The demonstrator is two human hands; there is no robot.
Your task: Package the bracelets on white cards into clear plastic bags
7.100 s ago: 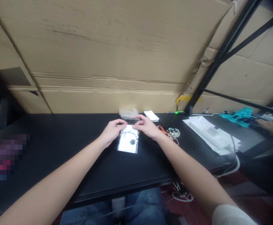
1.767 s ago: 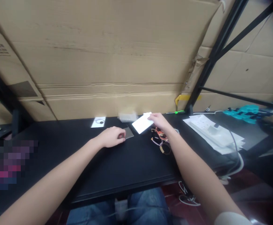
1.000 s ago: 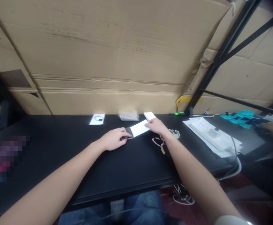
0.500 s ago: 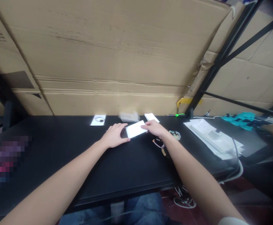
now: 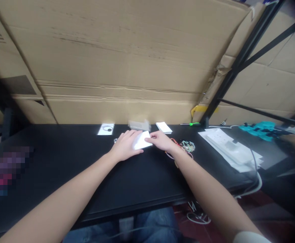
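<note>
A small white card (image 5: 141,141) is between my hands, low over the black table. My right hand (image 5: 159,140) pinches its right end between thumb and fingers. My left hand (image 5: 125,145) lies over the left part of the card, fingers along the far edge and thumb stretched out near the close edge. That part of the card is hidden under the palm. A small shiny bit (image 5: 115,140) shows beside the left knuckles; its kind is unclear. By my right wrist lie a tangle of coloured cord bracelets (image 5: 187,145).
Along the back of the black table (image 5: 68,162) lie a clear packet with a white card and dark ring (image 5: 106,129), clear plastic bags (image 5: 139,125), a stack of white cards (image 5: 164,128) and a green-handled tool (image 5: 194,124). Papers (image 5: 230,148) lie right. A cardboard wall (image 5: 127,67) stands behind.
My right hand has moved left with the white card, whose left part has slid under my left hand. More of the bracelet tangle now shows.
</note>
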